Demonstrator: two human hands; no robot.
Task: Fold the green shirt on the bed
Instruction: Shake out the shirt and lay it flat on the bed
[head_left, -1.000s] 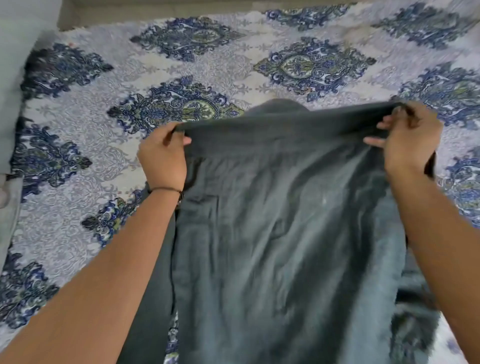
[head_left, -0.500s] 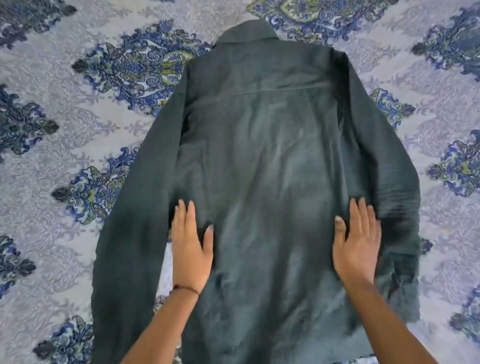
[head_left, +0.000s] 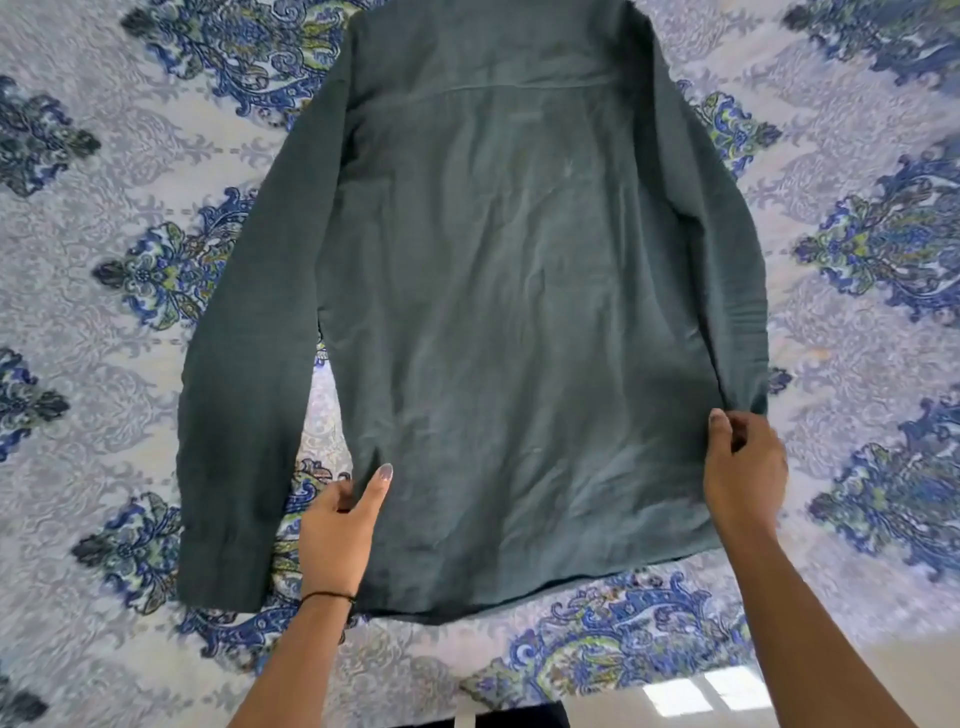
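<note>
The dark green long-sleeved shirt lies flat and back-side up on the bed, collar at the far end, hem toward me. Both sleeves run down along its sides. My left hand pinches the shirt's left side edge near the hem, thumb on top of the cloth. My right hand grips the right side where the right sleeve's cuff meets the body. A thin black band circles my left wrist.
The bedsheet is pale grey with blue and green floral medallions. The bed's near edge runs across the lower right, with shiny pale floor beyond it. Dark clothing shows at the bottom centre.
A second ago I held the shirt up by its shoulders. It was then laid flat and smoothed with open palms. Now both hands have slid down and out and closed on its side edges.
</note>
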